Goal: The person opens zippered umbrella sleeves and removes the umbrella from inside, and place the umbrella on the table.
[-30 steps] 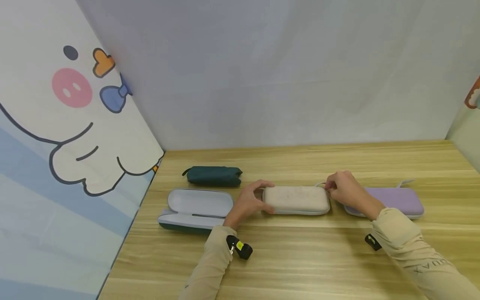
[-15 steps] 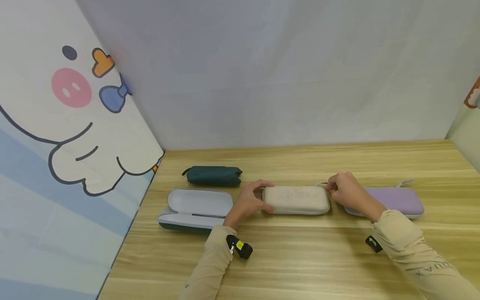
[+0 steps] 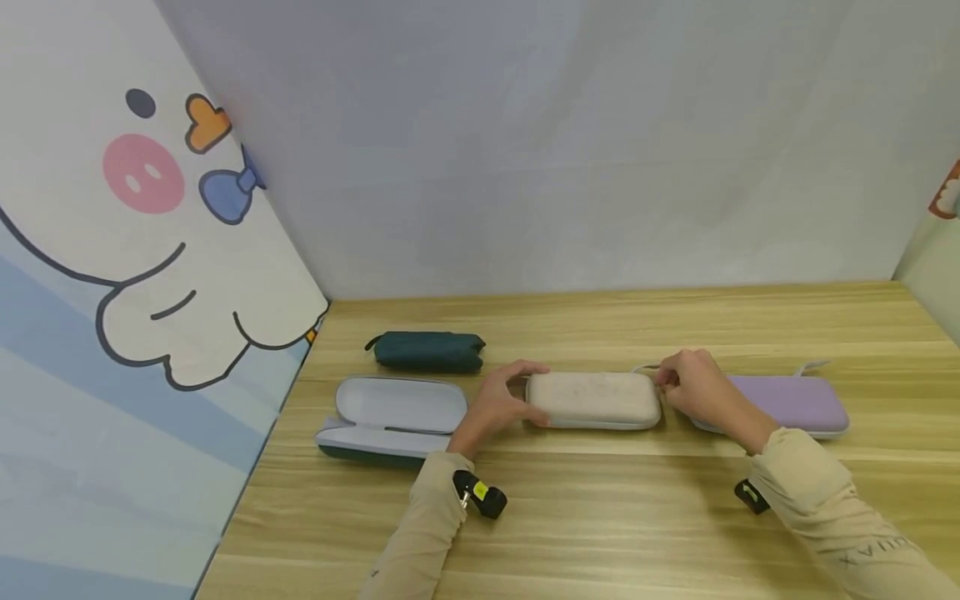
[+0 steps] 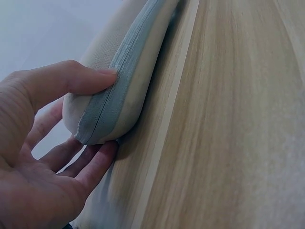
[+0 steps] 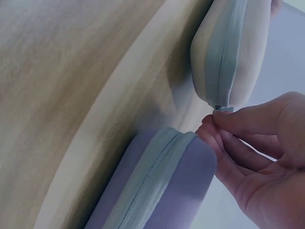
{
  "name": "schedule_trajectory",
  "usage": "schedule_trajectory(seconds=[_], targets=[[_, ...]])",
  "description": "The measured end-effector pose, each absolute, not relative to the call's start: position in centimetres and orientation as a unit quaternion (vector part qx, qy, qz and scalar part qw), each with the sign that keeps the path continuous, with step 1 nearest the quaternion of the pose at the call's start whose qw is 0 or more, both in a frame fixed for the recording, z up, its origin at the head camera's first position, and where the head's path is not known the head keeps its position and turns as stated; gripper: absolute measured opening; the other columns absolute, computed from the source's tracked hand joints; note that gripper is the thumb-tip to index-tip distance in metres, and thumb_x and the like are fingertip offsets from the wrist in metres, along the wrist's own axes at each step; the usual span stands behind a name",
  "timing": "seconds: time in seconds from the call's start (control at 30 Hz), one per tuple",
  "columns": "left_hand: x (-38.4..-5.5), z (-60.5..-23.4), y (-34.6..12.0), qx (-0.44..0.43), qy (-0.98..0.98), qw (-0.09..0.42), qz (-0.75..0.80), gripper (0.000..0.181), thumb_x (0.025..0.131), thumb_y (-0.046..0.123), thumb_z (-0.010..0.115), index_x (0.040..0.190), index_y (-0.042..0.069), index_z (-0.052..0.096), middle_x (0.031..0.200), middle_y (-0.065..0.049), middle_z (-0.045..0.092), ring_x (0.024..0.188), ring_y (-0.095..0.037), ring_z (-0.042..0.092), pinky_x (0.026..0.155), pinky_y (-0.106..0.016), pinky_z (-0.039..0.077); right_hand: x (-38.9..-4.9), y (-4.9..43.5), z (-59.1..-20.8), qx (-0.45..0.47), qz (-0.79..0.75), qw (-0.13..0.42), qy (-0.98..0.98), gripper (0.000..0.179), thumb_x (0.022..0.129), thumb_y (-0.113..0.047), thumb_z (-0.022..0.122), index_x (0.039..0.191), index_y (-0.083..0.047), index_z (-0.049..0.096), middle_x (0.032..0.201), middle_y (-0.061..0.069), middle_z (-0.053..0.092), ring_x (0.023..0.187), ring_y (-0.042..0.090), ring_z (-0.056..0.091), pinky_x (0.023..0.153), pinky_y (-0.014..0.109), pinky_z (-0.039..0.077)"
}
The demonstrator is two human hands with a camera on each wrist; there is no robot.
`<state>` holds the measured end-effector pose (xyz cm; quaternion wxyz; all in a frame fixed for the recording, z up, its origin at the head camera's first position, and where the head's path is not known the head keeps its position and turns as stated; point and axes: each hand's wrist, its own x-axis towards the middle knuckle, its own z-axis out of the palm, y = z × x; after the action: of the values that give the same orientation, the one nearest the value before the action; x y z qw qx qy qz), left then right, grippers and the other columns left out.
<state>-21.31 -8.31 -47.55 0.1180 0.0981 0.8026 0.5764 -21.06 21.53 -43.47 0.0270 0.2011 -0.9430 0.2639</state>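
Cream case [image 3: 592, 400] — zipper pull [image 5: 218, 109] in right fingers [image 5: 225, 163]

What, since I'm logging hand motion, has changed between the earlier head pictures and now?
The right hand has shifted slightly right and toward the person, still pinching the zipper pull on the beige case. Nothing was grasped or released. That case, the left hand, purple case, open case and green pouch stayed put.

Beige case [image 4: 128, 71], left fingers [image 4: 97, 166] gripping one end — wooden table [image 4: 219, 119]
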Motion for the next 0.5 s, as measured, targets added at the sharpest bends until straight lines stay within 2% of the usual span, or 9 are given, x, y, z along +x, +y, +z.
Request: schedule_trajectory(seconds=[0.23, 0.5], targets=[[-21.2, -47.5, -8.3, 0.098, 0.799, 0.119, 0.581, 0.07, 0.056, 0.006, 0.09, 0.119, 0.023, 0.065, 0.118, 0.007, 0.06, 0.106, -0.018, 0.057, 0.09, -0.037, 0.046, -20.4, 21.4, -43.6, 0.196, 0.262, 0.029, -0.944, 0.017, 0.066, 0.014, 0.057, 0.071, 0.003, 0.069, 0.067, 0.009, 0.064, 0.062, 0.019, 0.056, 0.057, 0.035, 0.05], [-21.0, -47.5, -8.3, 0.091, 0.799, 0.121, 0.581, 0.07, 0.055, 0.006, 0.09, 0.117, 0.026, 0.066, 0.116, 0.008, 0.061, 0.105, -0.016, 0.057, 0.089, -0.037, 0.046, -19.6, 21.0, -43.6, 0.188, 0.249, 0.056, -0.948, 0.016, 0.065, 0.014, 0.057, 0.068, 0.004, 0.069, 0.069, 0.013, 0.066, 0.065, 0.024, 0.059, 0.057, 0.039, 0.051]])
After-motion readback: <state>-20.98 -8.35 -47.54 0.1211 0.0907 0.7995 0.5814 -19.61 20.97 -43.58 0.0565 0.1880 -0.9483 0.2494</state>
